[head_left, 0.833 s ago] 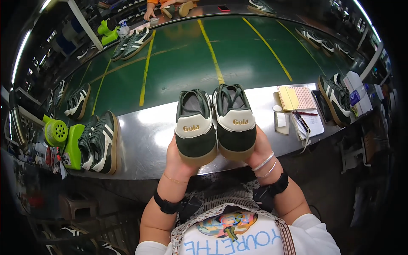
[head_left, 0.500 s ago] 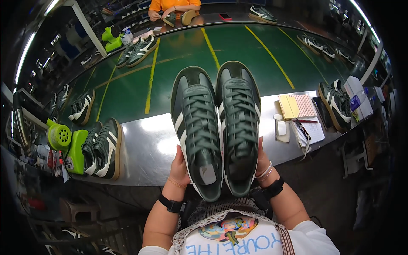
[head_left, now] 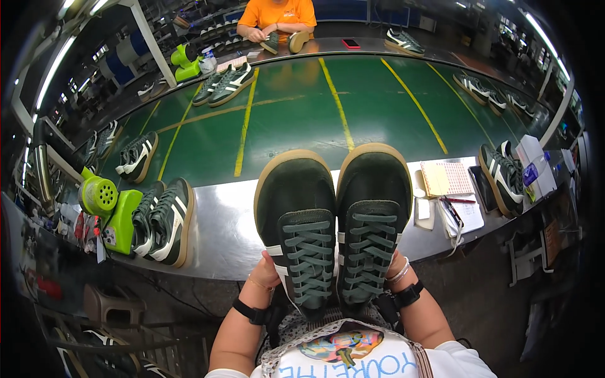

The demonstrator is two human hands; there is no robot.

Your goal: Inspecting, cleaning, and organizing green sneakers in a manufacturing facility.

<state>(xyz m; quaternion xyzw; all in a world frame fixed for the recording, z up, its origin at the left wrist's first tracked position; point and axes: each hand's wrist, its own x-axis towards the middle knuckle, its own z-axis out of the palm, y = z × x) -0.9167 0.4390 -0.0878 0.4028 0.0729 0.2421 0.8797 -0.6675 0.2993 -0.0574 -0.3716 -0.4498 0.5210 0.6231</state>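
Note:
Two dark green sneakers with white side stripes and gum soles are held up side by side, toes away from me. My left hand grips the left sneaker by its outer side, and my right hand does the same with the right sneaker. Most of my fingers are hidden behind the shoes. Both are tipped so that the broad toe caps and the flat green laces face me; their heels sit low, near my apron, and the openings are hardly visible.
A metal ledge borders the green conveyor belt. On the ledge, a sneaker pair stands beside a lime-green device; notebooks and another pair lie right. Across the belt, a person in orange handles shoes.
Both sneakers have tilted in my hands, toes rising toward me and heels dropping, so the openings have turned out of sight. The whole view has shifted slightly.

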